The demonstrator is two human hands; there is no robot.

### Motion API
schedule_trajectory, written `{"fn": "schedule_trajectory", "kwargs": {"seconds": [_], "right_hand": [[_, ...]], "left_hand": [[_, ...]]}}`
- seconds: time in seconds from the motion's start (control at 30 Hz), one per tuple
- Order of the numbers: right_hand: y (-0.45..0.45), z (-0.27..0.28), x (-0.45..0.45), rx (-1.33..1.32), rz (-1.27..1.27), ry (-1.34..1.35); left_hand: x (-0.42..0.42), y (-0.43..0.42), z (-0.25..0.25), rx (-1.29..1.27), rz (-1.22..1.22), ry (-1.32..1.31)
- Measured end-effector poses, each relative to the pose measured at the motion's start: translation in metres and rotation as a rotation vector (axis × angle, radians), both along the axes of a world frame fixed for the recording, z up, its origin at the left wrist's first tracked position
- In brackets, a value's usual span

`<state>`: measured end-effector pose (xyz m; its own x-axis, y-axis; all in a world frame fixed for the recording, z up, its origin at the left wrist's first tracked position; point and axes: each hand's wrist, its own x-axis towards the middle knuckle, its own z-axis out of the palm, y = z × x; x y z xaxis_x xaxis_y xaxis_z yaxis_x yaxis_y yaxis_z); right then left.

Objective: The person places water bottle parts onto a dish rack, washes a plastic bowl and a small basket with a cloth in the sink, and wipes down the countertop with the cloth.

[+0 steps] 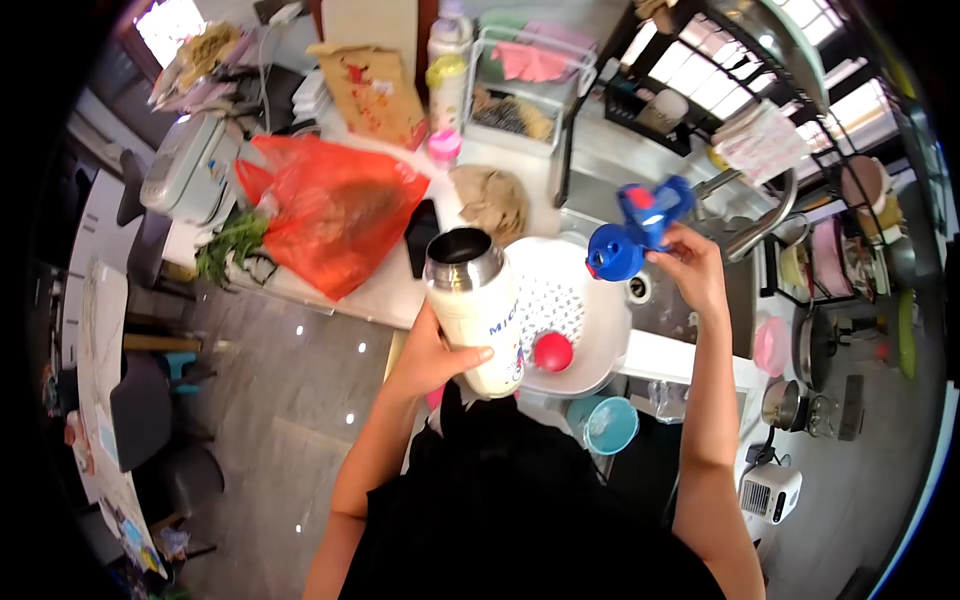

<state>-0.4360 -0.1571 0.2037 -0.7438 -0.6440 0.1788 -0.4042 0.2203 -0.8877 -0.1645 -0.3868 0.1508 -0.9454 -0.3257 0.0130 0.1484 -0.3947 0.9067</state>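
Your left hand (430, 362) is wrapped around a cream bottle (485, 335), its thumb lying across the front and its fingers closed on the lower part of the body. The bottle leans slightly, its steel-rimmed mouth open, in front of the left side of a white basin (607, 345). Your right hand (695, 268) pinches a blue lid (618, 252) in narrowly closed fingers, over the sink area beside the basin and near the faucet (765, 228). A round red object (553, 352) sits in the basin, near the bottle's right side.

On the desk (385, 311) to the left, a red plastic bag (345, 215) lies with leafy greens (225, 252) at its left edge. A black flat object (422, 236) is between that bag and the bottle, with crumpled brown paper (492, 203) just beyond the bottle. A teal bucket (611, 426) stands below the basin's near right edge.
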Motion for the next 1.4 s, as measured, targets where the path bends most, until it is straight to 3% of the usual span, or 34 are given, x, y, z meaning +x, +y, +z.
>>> {"fn": "schedule_trajectory", "kwargs": {"seconds": [0.03,0.17,0.33,0.97,1.2,1.27,1.4], "right_hand": [[0.012,0.014,0.004,-0.079,-0.046,-0.145],[0.041,0.022,0.021,-0.485,-0.103,-0.165],[0.057,0.015,0.035,-0.557,-0.139,-0.155],[0.061,-0.01,0.055,-0.681,-0.222,-0.201],[0.065,-0.014,0.057,-0.688,-0.229,-0.208],[0.067,-0.016,0.056,-0.693,-0.215,-0.189],[0.071,-0.014,0.059,-0.713,-0.228,-0.18]], "left_hand": [[-0.009,0.002,0.005,-0.024,-0.043,0.008],[-0.048,0.013,-0.003,-0.316,-0.091,0.059],[-0.075,0.035,-0.016,-0.587,0.051,0.057],[-0.069,0.043,-0.016,-0.599,0.131,0.329],[-0.069,0.047,-0.017,-0.5,0.095,0.263],[-0.069,0.045,-0.016,-0.629,0.109,0.239],[-0.069,0.034,-0.03,-0.306,0.022,0.009]]}}
